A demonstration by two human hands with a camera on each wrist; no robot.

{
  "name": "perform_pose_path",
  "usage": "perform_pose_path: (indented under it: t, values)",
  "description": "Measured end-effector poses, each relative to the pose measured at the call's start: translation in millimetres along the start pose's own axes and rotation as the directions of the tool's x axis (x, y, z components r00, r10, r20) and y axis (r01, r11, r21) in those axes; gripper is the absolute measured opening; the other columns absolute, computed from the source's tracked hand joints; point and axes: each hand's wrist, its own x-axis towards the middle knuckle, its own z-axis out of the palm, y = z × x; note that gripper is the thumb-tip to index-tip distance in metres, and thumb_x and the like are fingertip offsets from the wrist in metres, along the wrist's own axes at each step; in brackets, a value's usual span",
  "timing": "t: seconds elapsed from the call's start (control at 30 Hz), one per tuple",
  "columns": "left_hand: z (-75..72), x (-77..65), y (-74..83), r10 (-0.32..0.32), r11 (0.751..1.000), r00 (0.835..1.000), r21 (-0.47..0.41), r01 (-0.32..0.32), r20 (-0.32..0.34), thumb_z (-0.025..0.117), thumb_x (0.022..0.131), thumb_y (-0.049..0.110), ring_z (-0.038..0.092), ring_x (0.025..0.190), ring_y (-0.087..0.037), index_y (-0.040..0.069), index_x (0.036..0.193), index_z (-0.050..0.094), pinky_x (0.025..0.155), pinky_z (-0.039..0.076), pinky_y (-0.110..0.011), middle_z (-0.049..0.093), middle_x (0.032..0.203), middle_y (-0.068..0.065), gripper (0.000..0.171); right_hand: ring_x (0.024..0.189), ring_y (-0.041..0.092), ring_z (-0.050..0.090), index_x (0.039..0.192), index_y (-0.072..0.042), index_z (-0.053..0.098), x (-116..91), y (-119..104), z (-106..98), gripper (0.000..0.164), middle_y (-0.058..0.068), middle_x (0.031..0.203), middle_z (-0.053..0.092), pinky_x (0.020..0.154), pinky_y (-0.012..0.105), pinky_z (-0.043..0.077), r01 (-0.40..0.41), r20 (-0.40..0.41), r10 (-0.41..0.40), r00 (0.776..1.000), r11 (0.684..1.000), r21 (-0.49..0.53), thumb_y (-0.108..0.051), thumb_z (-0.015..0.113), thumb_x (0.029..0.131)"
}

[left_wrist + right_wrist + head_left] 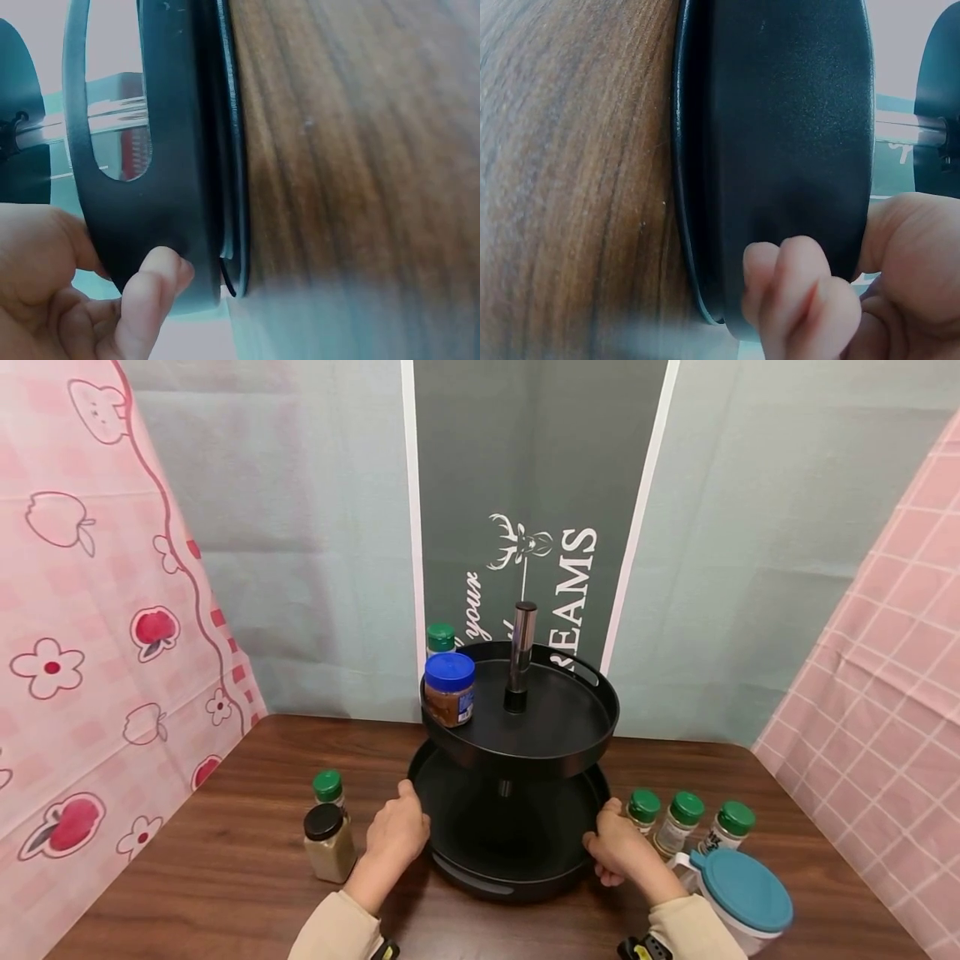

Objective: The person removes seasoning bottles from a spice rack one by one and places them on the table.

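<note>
A black two-tier turntable organizer (517, 893) with a metal centre post (521, 647) stands on the wooden table. My left hand (397, 827) grips the left rim of its lower tier; in the left wrist view the thumb goes over the rim and the fingers (154, 289) press the outer wall beside a handle slot. On the opposite side, my right hand (618, 843) pinches the rim in the same way, its curled fingers (799, 281) against the wall. A jar with a blue lid (450, 689) sits on the upper tier's left, and a green-capped bottle (441, 639) shows behind it.
Left of the organizer stand a black-capped spice jar (330, 852) and a green-capped bottle (327, 787). Close to my right hand are green-capped spice bottles (678, 822) and a white container with a blue lid (746, 893). A printed curtain (315, 543) hangs behind the table.
</note>
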Motion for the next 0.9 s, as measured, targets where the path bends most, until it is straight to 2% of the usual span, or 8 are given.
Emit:
perform_pose_path:
  t: [0.23,0.53,0.67,0.77,0.9]
  values:
    - [-6.3,-0.9,0.2,0.025,1.000,1.000,-0.003,-0.025,0.005,0.057,0.084,0.010,0.059,0.063,-0.034,-0.010,0.118,0.042,0.049,0.043,-0.044,0.059,0.075,-0.022,0.042,0.035,0.018,0.052,0.131,0.025,-0.006,0.5,-0.3,0.1,0.073,0.011,0.048,0.052,0.037,0.032,0.045,0.012,0.001,-0.012,1.000,1.000,-0.028,-0.002,0.046,0.088]
    - [-17.5,-4.6,-0.9,0.108,0.994,0.994,-0.032,-0.107,0.027,0.062,0.082,0.012,0.061,0.076,-0.041,-0.014,0.117,0.046,0.060,0.047,-0.047,0.059,0.090,-0.031,0.047,0.037,0.019,0.053,0.131,0.026,-0.007,1.1,-0.5,-1.9,0.073,0.012,0.049,0.053,0.038,0.032,0.046,-0.008,0.025,0.009,1.000,0.999,-0.051,-0.003,0.046,0.089]
    - [-25.9,-8.0,-0.1,0.132,0.990,0.989,-0.058,-0.129,0.060,0.065,0.083,0.014,0.059,0.088,-0.043,-0.013,0.124,0.046,0.069,0.047,-0.048,0.058,0.105,-0.030,0.053,0.037,0.018,0.053,0.131,0.026,-0.006,0.8,-0.8,-1.2,0.073,0.011,0.049,0.053,0.037,0.032,0.046,-0.012,0.016,0.013,1.000,0.999,-0.052,-0.003,0.046,0.089]
    - [-33.0,-11.0,1.8,0.161,0.986,0.984,-0.057,-0.157,0.073,0.066,0.082,0.016,0.058,0.095,-0.042,-0.008,0.124,0.050,0.074,0.046,-0.050,0.058,0.112,-0.026,0.051,0.036,0.018,0.053,0.131,0.025,-0.006,0.5,-1.0,-0.9,0.073,0.012,0.049,0.053,0.037,0.032,0.046,-0.015,0.012,0.015,1.000,0.999,-0.048,-0.003,0.046,0.089]
    - [-41.9,-15.2,5.9,0.169,0.986,0.981,-0.020,-0.168,0.093,0.068,0.082,0.022,0.059,0.093,-0.039,-0.001,0.121,0.056,0.071,0.047,-0.050,0.060,0.111,-0.020,0.047,0.037,0.018,0.053,0.131,0.025,-0.006,0.6,-0.6,-0.5,0.073,0.012,0.049,0.052,0.037,0.032,0.046,-0.019,0.013,0.020,1.000,0.999,-0.048,-0.003,0.046,0.089]
